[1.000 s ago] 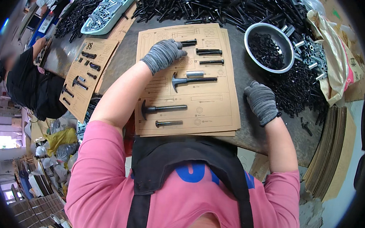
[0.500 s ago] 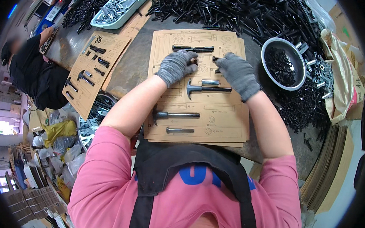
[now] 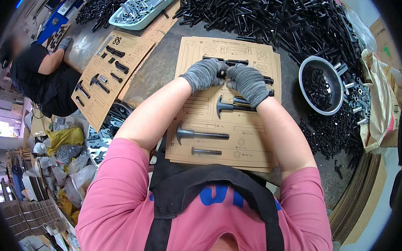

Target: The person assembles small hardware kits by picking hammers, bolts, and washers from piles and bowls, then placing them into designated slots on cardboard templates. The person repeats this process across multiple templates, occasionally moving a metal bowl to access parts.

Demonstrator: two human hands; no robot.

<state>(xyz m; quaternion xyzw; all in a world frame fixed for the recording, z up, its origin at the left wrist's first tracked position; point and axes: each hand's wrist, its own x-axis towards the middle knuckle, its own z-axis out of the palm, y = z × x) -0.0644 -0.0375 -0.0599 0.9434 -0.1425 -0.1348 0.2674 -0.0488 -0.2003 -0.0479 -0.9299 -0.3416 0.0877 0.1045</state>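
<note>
Two gloves meet over the board (image 3: pixel 253 161), mid-frame. The left hand (image 3: pixel 205 75) and right hand (image 3: pixel 248 82) curl their fingers in around a small black part (image 3: pixel 222 74); from where I stand I can't tell which grips it, if either. Bolts (image 3: pixel 237 62) lie just above, a hammer-shaped piece (image 3: pixel 205 135) lower down, apparently spaced to suit the printed outlines. The bowl (image 3: pixel 335 94) stands upper right, probably for easy reach.

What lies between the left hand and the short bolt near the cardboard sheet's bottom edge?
In the head view, printed outlines and then a black T-shaped bolt lie between the left hand and the short bolt on the cardboard sheet.
</note>
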